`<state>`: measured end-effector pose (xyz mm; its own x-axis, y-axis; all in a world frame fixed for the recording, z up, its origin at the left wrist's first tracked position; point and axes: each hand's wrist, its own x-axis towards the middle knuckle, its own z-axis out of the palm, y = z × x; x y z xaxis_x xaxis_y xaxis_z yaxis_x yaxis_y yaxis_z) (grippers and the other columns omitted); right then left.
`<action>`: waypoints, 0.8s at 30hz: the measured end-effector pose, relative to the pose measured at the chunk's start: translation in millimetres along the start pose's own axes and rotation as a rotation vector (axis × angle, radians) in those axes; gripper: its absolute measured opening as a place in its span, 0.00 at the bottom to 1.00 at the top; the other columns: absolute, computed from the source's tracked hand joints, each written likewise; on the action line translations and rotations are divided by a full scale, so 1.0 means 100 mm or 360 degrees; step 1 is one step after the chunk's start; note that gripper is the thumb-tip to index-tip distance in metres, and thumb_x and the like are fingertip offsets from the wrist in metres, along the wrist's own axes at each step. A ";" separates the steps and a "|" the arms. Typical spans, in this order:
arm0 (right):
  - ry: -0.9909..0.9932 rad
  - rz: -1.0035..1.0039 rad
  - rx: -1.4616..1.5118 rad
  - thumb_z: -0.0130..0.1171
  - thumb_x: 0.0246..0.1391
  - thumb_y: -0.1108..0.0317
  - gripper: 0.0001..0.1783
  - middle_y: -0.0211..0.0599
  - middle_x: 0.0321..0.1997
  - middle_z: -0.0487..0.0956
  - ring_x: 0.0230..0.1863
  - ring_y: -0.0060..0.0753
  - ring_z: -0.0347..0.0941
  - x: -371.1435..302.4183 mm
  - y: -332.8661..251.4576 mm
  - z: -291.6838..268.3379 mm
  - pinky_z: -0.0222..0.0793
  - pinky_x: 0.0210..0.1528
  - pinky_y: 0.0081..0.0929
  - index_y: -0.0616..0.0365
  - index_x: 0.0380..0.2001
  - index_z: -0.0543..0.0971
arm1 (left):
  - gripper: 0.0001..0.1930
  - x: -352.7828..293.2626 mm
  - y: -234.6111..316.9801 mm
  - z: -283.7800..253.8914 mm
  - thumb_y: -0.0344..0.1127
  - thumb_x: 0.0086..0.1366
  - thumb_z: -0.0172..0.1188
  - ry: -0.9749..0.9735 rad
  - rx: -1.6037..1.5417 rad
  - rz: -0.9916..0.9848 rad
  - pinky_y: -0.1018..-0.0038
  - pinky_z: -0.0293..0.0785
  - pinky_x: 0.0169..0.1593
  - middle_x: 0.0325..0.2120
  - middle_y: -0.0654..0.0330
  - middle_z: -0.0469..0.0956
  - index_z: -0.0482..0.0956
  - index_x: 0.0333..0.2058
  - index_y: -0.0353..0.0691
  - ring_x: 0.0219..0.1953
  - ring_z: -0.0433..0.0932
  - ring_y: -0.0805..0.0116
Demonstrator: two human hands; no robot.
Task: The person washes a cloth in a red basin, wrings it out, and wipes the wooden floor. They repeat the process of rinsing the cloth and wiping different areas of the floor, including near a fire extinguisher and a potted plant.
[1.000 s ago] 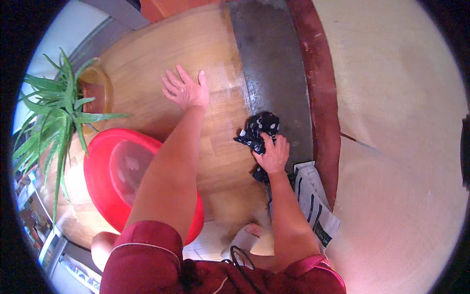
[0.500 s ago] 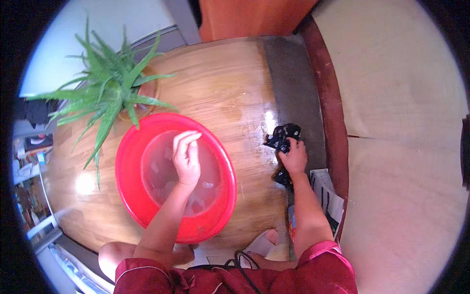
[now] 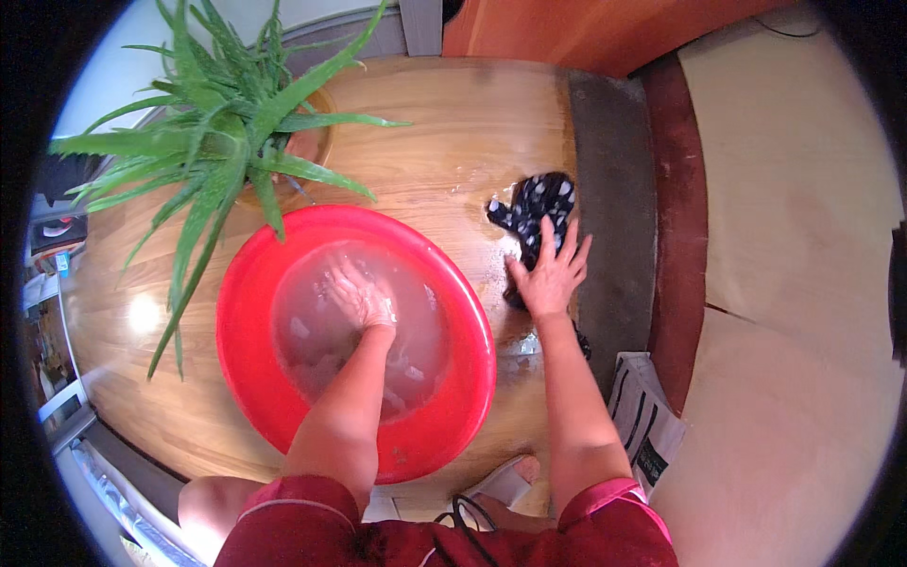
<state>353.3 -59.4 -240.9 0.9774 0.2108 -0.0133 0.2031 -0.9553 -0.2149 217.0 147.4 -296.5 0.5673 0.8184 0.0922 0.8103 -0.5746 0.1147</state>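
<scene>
A large red basin (image 3: pixel 241 312) of cloudy greyish water stands on the wooden floor. My left hand (image 3: pixel 359 295) is dipped in that water, its fingers stretched out and blurred by the murk, with nothing visible in them. Pale shapes show in the water, too unclear to name. To the right of the basin lies a wet, crumpled black cloth with white spots (image 3: pixel 546 197). Over its near part is my right hand (image 3: pixel 550 282), open with the fingers spread; whether the fingertips touch the cloth I cannot tell.
An aloe plant (image 3: pixel 222 132) in a pot leans its long leaves over the basin's far left rim. Water shines on the wooden floor (image 3: pixel 444 123). A dark strip (image 3: pixel 612 217) and a reddish-brown edge (image 3: pixel 678 236) run along the right. A striped paper bag (image 3: pixel 642 416) stands near my right forearm.
My left hand has gone down from above the basin into the water. My right hand has let go of the spotted cloth and spread its fingers; the cloth lies more spread out.
</scene>
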 end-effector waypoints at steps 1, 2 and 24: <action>0.0025 -0.0027 -0.0049 0.59 0.39 0.45 0.41 0.45 0.64 0.47 0.63 0.62 0.37 0.15 0.05 0.07 0.46 0.56 0.60 0.32 0.58 0.56 | 0.37 0.05 0.07 -0.12 0.40 0.48 0.56 -0.0034 0.0006 -0.0002 0.57 0.45 0.61 0.59 0.50 0.47 0.53 0.56 0.32 0.61 0.46 0.50; 0.0074 -0.0051 -0.0035 0.57 0.42 0.46 0.38 0.42 0.64 0.48 0.63 0.61 0.40 0.34 0.01 0.10 0.47 0.56 0.59 0.32 0.58 0.57 | 0.37 0.08 0.06 -0.28 0.40 0.47 0.56 -0.0159 -0.0143 0.0010 0.58 0.45 0.61 0.59 0.48 0.49 0.54 0.55 0.32 0.60 0.48 0.50; -0.0413 -0.1391 0.0482 0.62 0.27 0.70 0.23 0.25 0.51 0.65 0.52 0.40 0.58 0.34 -0.24 0.11 0.54 0.48 0.42 0.33 0.32 0.72 | 0.37 0.13 0.05 -0.35 0.41 0.45 0.61 -0.0156 0.0016 0.0097 0.57 0.48 0.60 0.53 0.42 0.58 0.58 0.54 0.33 0.57 0.54 0.46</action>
<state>381.4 -27.2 -247.3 0.4369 0.8973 0.0632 0.7949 -0.3522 -0.4940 223.0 154.5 -260.1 0.6269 0.7791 0.0015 0.7749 -0.6238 0.1017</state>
